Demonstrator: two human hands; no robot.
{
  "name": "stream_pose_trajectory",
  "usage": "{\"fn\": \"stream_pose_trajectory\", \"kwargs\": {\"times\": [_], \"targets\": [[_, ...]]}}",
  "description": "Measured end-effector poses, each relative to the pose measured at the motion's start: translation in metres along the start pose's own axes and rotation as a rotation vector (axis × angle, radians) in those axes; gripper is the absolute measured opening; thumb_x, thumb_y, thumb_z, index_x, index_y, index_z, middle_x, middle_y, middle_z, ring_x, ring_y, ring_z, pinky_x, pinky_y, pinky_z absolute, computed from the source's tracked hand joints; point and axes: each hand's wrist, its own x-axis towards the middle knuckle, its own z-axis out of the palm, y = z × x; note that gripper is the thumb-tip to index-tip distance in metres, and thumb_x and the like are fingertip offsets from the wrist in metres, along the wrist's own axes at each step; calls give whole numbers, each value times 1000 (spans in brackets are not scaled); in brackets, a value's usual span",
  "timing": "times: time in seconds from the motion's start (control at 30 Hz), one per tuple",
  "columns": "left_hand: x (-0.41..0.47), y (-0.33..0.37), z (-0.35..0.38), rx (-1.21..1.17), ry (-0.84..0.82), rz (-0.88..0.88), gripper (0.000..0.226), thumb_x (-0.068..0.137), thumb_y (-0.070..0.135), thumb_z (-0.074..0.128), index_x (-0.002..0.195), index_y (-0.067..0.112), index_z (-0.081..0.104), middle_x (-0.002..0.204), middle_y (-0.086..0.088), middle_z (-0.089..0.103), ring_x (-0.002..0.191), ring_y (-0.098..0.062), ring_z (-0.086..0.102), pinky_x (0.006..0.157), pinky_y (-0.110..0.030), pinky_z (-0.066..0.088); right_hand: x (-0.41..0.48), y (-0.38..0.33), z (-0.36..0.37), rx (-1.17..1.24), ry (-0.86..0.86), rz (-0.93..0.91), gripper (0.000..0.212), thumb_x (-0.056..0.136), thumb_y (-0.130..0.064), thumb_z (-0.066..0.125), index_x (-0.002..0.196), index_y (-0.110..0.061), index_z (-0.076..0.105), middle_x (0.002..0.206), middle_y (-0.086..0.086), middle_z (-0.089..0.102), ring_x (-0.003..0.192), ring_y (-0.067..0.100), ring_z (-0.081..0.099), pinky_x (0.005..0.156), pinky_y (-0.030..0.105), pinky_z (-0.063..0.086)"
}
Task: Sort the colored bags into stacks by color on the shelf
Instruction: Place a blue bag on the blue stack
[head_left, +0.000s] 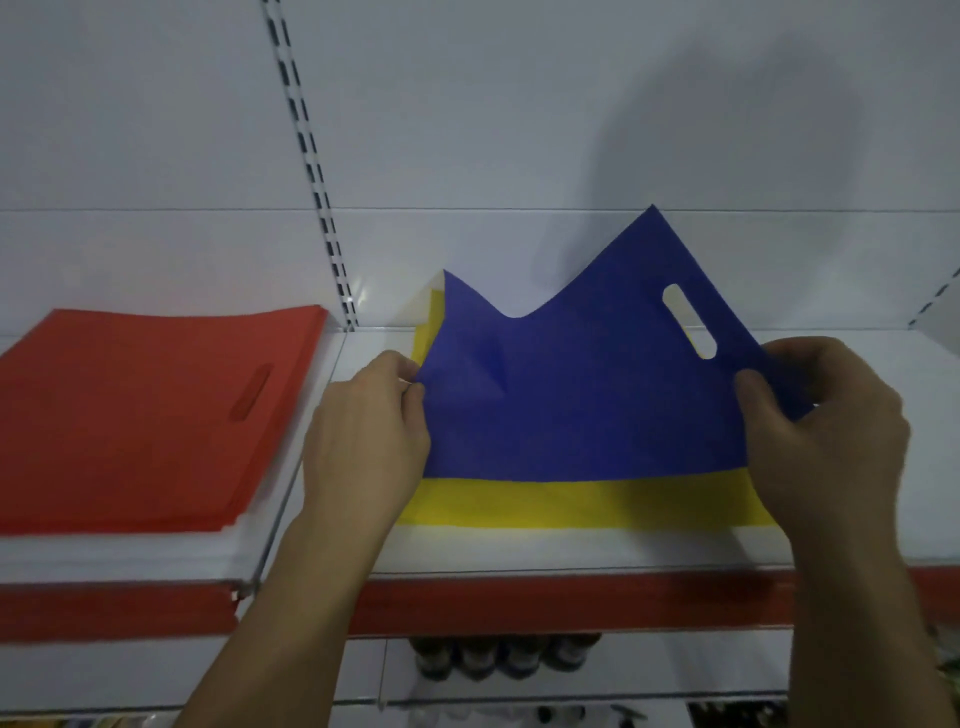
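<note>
A blue bag (582, 395) with an oval handle slot (689, 321) at its 2 o'clock is raised, crumpled into two peaks, over a flat yellow bag (571, 501) that shows at its 6 and 10 o'clock. At its 9 o'clock, a red stack (145, 415) lies flat on white bags (119, 556) on the shelf (571, 603).

Both hands, left hand (366, 415) and right hand (826, 426), are pinching a blue bag (582, 395) lying over a yellow bag (571, 501); a red stack (140, 410) is sitting left of the blue bag on the shelf (571, 553).
</note>
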Motion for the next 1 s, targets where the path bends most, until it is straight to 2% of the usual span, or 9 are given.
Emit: {"fn": "stream_pose_trajectory", "kwargs": {"times": [0.17, 0.23, 0.37, 0.47, 0.57, 0.7, 0.77, 0.87, 1.0], "targets": [[0, 0, -10, 17, 54, 17, 9, 94, 21, 53, 100, 22, 61, 101, 3, 63, 88, -22, 61, 70, -40, 50, -5, -8, 5, 68, 5, -13, 7, 96, -16, 60, 102, -20, 60, 88, -14, 60, 75, -13, 54, 61, 12, 38], [1, -8, -23, -1, 58, 7, 7, 95, 22, 52, 97, 23, 58, 90, 5, 62, 80, -21, 60, 67, -40, 49, -9, -15, 10, 97, -3, -25, 7, 97, -17, 60, 101, -22, 58, 86, -23, 56, 76, -14, 55, 62, 17, 40], [-1, -36, -64, -89, 121, -26, 5, 97, 19, 53, 97, 21, 57, 75, 15, 58, 70, -4, 59, 60, -33, 46, -24, -42, 30, 163, -17, -43, 12, 96, -22, 62, 104, -29, 56, 88, -23, 58, 79, 0, 61, 67, 35, 52], [-9, -67, -104, -154, 175, -43, 21, 97, 15, 53, 114, 26, 52, 71, 12, 61, 66, -3, 59, 59, -29, 46, -46, -73, 50, 259, -77, -66, 19, 98, -19, 60, 114, -28, 54, 89, -19, 65, 77, 0, 66, 60, 29, 51], [-21, -115, -146, -130, 239, -29, 25, 97, 7, 48, 105, 30, 53, 65, 7, 59, 62, -8, 55, 57, -19, 42, -79, -112, 74, 316, -145, -122, 24, 99, -17, 58, 119, -29, 56, 88, -12, 71, 78, 0, 68, 57, 27, 51], [-40, -183, -212, -94, 304, -133, 22, 98, 11, 47, 97, 29, 61, 80, 13, 61, 66, -6, 56, 57, -12, 35, -133, -174, 116, 390, -210, -210, 21, 99, -13, 58, 103, -33, 65, 102, -19, 69, 90, -5, 64, 60, 15, 50], [-54, -217, -244, -125, 315, -171, 18, 97, 16, 50, 104, 29, 61, 92, 17, 61, 71, -4, 58, 60, -16, 40, -160, -205, 140, 422, -246, -222, 18, 98, -16, 59, 100, -33, 66, 104, -24, 65, 92, -7, 63, 64, 22, 50], [-78, -271, -292, -138, 331, -202, 27, 94, 25, 58, 121, 30, 58, 113, 18, 58, 96, 0, 58, 78, -24, 51, -203, -250, 182, 465, -280, -262, 15, 96, -19, 62, 102, -31, 67, 103, -24, 66, 92, -2, 63, 69, 26, 52], [-115, -334, -362, -8, 390, -260, 46, 93, 27, 63, 137, 29, 50, 131, 17, 49, 114, 5, 43, 93, -17, 39, -265, -318, 238, 546, -432, -308, 16, 95, -18, 62, 104, -30, 67, 102, -26, 64, 90, -5, 62, 70, 22, 48]]}}
